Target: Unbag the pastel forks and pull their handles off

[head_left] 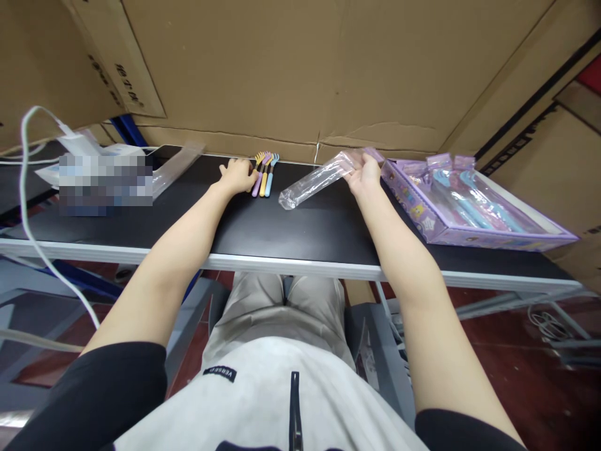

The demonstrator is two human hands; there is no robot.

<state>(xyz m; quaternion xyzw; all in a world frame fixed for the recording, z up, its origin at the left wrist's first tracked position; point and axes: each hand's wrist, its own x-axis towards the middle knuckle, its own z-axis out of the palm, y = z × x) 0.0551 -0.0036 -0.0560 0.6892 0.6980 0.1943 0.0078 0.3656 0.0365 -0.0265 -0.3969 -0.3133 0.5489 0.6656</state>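
My right hand (365,176) is closed on the upper end of a long clear plastic bag (315,186), whose lower end slants left and down over the black tabletop. Several small back scratchers (261,183) with claw-shaped heads lie side by side, their handles purple, yellow and blue. Over the left end of that row, my left hand (237,175) has its fingers bent round a back scratcher, with the thumb by the purple handle. Most of what lies under this palm is hidden; only a small orange-yellow tip shows.
At the right stands an open purple printed box (422,216) holding bagged blue and pink pieces. Another clear plastic bag (176,169) lies on the left, near a blurred-out item and a white cable (25,181). Cardboard walls (282,69) enclose the back of the black table (300,235).
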